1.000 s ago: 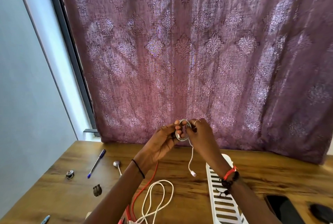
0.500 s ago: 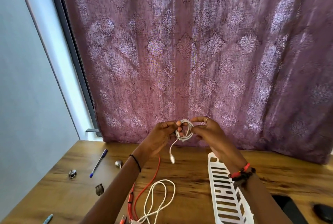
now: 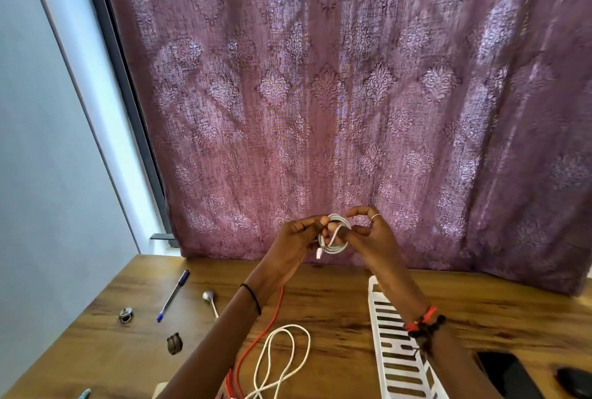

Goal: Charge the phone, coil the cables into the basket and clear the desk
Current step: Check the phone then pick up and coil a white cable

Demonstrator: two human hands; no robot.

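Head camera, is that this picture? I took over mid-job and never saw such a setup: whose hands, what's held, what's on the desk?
Yes: one camera worn on a person's head, looking down at their bare hands; no robot. The left hand and right hand both pinch a small coiled white cable above the brown wooden desk. On it lie a loose white cable, a long red cable, a white slotted plastic basket, a blue pen and a black phone.
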